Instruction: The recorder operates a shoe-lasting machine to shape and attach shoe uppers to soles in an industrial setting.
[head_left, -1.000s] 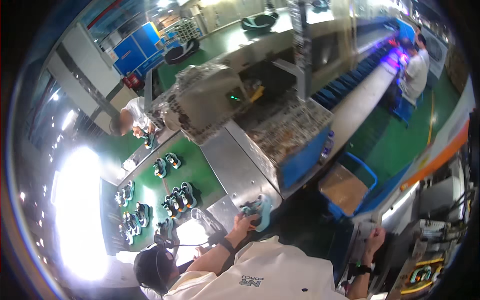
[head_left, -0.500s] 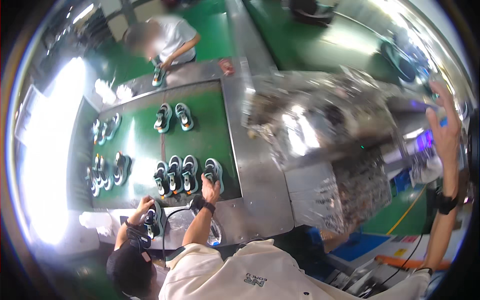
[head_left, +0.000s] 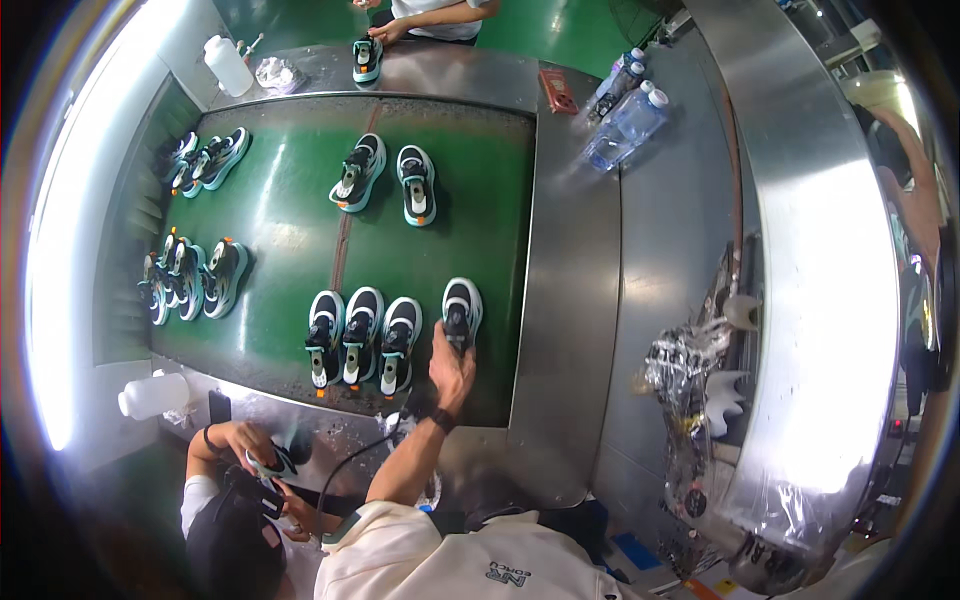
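Note:
My left hand (head_left: 453, 372) is closed round the heel end of a black and white sneaker (head_left: 462, 305) with a pale teal sole. That sneaker points away from me at the right side of the green conveyor belt (head_left: 285, 265). Left of it, three matching sneakers stand in a row, the closest being a sneaker (head_left: 402, 340) with an orange tab at its heel. Farther up the belt is a spaced pair, including a sneaker (head_left: 417, 185). At the far right rim appears my right hand (head_left: 912, 195), distorted and dim; its fingers cannot be made out.
A person in a dark cap (head_left: 235, 535) works a shoe at my left; another person's hands (head_left: 390, 30) hold a sneaker (head_left: 367, 60) across the belt. Several sneakers stand along the belt's left side. Water bottles (head_left: 628, 125) and crumpled clear plastic (head_left: 690, 365) lie to the right.
My view has swung, bringing the bottles and a metal surface into sight. My left hand keeps its grip on the sneaker, now slightly farther forward. The person at left has tipped their shoe.

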